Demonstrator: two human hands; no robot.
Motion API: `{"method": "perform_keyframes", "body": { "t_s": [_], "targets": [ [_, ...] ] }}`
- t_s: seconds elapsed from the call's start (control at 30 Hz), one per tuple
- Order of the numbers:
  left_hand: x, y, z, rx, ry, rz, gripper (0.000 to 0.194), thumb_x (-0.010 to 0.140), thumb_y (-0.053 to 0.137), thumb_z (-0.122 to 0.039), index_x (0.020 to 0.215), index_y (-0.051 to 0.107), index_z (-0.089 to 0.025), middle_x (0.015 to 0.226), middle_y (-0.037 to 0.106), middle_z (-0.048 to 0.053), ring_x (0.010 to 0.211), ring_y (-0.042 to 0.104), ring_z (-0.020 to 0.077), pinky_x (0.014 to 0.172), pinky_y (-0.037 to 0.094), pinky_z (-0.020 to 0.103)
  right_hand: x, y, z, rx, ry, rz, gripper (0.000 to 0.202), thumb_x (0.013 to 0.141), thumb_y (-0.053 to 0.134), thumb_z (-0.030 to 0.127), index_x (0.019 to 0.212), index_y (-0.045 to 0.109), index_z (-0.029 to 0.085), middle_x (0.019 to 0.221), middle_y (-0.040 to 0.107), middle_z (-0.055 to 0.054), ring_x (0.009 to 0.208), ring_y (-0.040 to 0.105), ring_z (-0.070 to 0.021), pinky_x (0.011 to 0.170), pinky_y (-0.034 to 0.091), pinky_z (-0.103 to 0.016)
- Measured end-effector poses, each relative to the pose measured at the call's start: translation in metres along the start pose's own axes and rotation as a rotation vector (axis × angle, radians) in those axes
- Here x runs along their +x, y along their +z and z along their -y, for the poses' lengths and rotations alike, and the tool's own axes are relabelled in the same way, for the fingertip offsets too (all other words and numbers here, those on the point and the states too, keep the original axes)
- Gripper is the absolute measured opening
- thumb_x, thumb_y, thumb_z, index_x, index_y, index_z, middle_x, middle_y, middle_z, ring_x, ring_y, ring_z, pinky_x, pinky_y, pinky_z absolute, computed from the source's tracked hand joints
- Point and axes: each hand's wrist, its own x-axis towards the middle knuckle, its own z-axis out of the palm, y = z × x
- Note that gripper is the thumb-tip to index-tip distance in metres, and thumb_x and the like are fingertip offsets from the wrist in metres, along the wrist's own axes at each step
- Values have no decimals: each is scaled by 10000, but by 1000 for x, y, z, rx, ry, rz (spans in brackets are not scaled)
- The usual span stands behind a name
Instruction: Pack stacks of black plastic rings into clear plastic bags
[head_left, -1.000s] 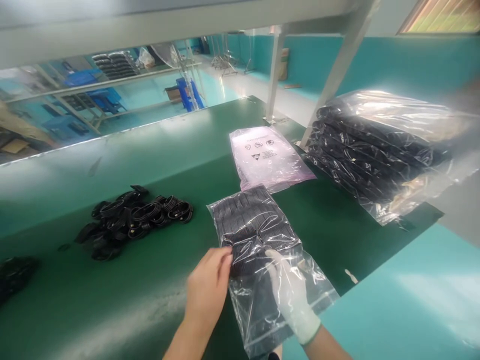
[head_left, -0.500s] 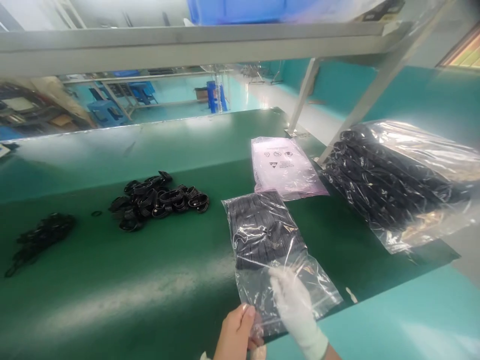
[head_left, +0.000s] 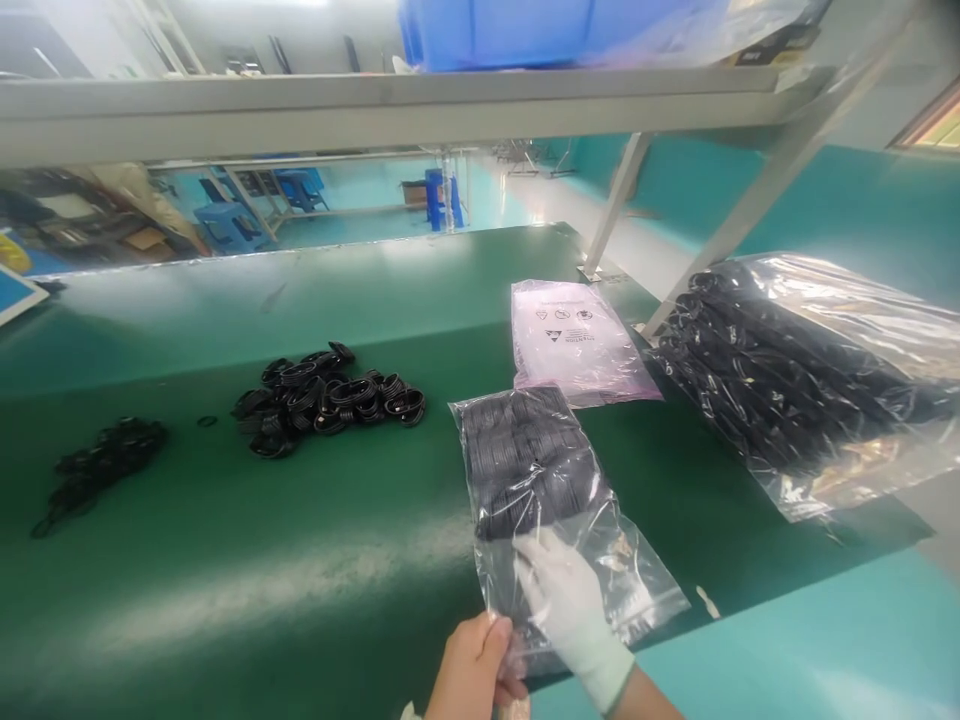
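Clear bag w/ blk coils lies flat on green bench, nr edge; L hand pinches nr corner, prob. to steady it; R gloved hand, fingers extended, on/in bag, can't tell.

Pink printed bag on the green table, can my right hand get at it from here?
Probably yes. Your gloved right hand is at the nearest clear bag, and the pink printed bag sits just beyond that bag's far end, its printed face uncovered; nothing appears to block the way.
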Motion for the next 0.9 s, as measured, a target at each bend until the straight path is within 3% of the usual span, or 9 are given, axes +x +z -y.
{"method": "perform_keyframes", "body": {
  "t_s": [0.1,0.23,0.37,0.53,0.7,0.9],
  "targets": [
    [0,0,-1,-5,-12,13,584,664,411,-723,699,514,-150,559,590,37,463,562,144,411,381,218,2,7,-2,-9,36,-1,212,863,390,218,884,600,225,812,611,-26,701,589,-125,640,465,-233],
    [3,1,1,-31,-37,42,581,651,425,-726,689,502,-151,583,599,41,449,556,132,390,364,205,0,13,-7,-41,0,-24,194,842,437,241,946,600,239,911,625,-27,833,587,-166,739,444,-289],
    [5,3,2,-60,-62,12,614,622,419,-752,686,500,-147,602,597,44,426,552,128,365,347,198,-5,16,-8,-71,40,-27,187,842,436,237,912,609,229,856,624,-28,771,578,-163,709,429,-294],
    [2,1,-1,-53,-31,54,584,648,416,-730,671,480,-149,556,575,28,437,569,139,371,363,197,-10,24,0,-73,-99,-64,241,832,468,242,1045,577,272,996,623,-11,925,553,-185,846,382,-347],
    [1,-1,-2,-87,-32,98,554,684,417,-693,699,495,-145,580,591,36,448,572,131,377,364,189,-7,27,6,-73,17,-40,207,846,440,234,980,598,232,928,627,-29,871,567,-172,798,402,-334],
    [5,2,0,-97,-89,104,506,684,447,-661,663,479,-156,489,534,9,390,532,123,352,359,193,-10,22,1,-113,-212,46,296,840,450,222,1111,549,287,1006,633,-9,930,561,-185,862,363,-378]
  ]
}}
